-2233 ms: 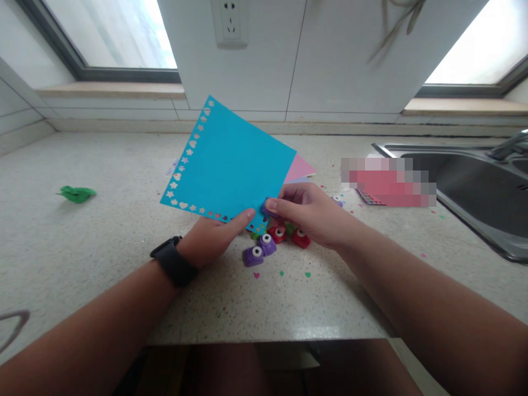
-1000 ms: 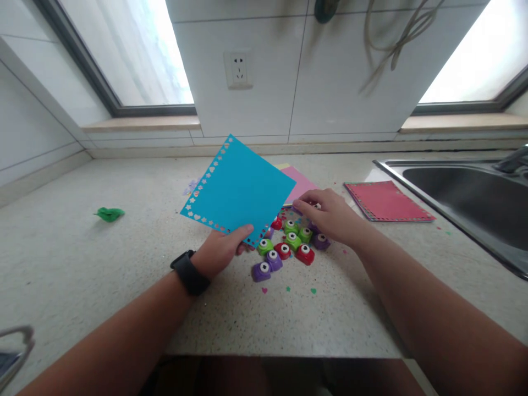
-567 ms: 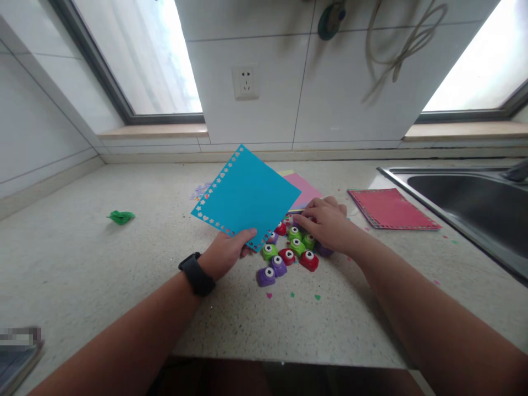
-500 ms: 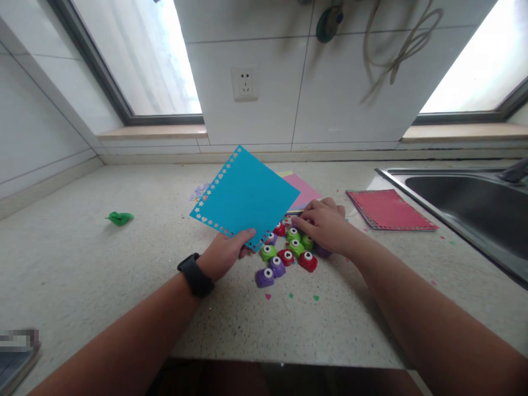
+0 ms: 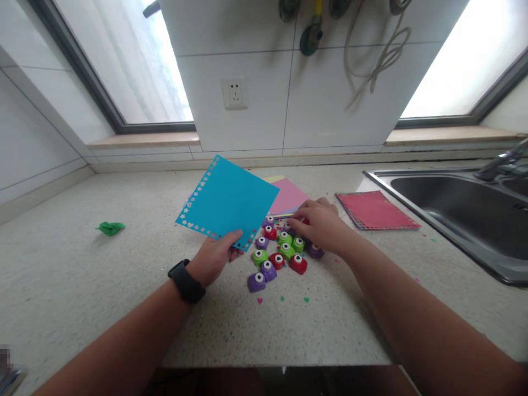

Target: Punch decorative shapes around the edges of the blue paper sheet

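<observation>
Head view: right hand (image 5: 322, 226) has come off the blue sheet's edge, where it had a purple punch 2.2 s ago; now at the back right of the craft punches (image 5: 286, 251), fingertips at a purple one. Can't tell if it's gripping it or just touching; fingers hide the contact. Reads as a punch swap, no hole being cut now.

Left hand (image 5: 212, 261) unchanged: clamped on blue sheet (image 5: 231, 198) at its near corner, thumb on top, sheet tilted up above worktop (image 5: 124, 291). Hands apart.

Holes line sheet's left and near edges; right edge mostly plain, so likely unfinished.
</observation>
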`<state>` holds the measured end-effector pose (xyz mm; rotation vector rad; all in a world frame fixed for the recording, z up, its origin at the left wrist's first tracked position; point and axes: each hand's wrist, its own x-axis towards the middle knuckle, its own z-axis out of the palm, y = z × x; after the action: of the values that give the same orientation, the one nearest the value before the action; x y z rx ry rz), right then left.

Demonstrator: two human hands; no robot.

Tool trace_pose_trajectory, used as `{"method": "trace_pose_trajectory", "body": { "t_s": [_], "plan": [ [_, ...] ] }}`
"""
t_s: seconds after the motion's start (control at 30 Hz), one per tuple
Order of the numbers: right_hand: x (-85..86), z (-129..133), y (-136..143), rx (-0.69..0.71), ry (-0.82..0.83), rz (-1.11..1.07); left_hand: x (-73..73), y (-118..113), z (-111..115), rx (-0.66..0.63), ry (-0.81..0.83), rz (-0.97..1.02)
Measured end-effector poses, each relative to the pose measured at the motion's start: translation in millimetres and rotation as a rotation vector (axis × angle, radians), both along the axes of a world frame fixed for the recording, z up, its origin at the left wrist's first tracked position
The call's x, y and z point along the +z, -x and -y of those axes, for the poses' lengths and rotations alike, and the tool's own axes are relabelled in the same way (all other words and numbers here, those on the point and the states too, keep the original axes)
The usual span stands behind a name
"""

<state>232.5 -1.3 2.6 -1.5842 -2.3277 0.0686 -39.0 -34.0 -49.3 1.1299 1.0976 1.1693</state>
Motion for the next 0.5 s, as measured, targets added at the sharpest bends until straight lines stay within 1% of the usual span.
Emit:
{"method": "trace_pose_trajectory", "body": {
  "t_s": [0.13,0.23,0.33,0.4,0.5],
  "plan": [
    [13.4,-3,-19,0.065,-0.033,-0.052,1.2,-2,0,0.023,0.023,0.063],
    [21.2,-3,-37,0.026,0.004,0.015,5.0,-3,1,0.03,0.022,0.084],
    [25.1,-3,-51,-0.004,0.059,0.081,10.3,-5,3,0.038,0.033,0.096],
    [25.8,-2,-60,0.001,0.123,0.065,13.2,-7,4,0.045,0.047,0.109],
    [23.6,-2,-71,0.04,0.303,0.045,15.1,-8,5,0.061,0.069,0.127]
  ]
}}
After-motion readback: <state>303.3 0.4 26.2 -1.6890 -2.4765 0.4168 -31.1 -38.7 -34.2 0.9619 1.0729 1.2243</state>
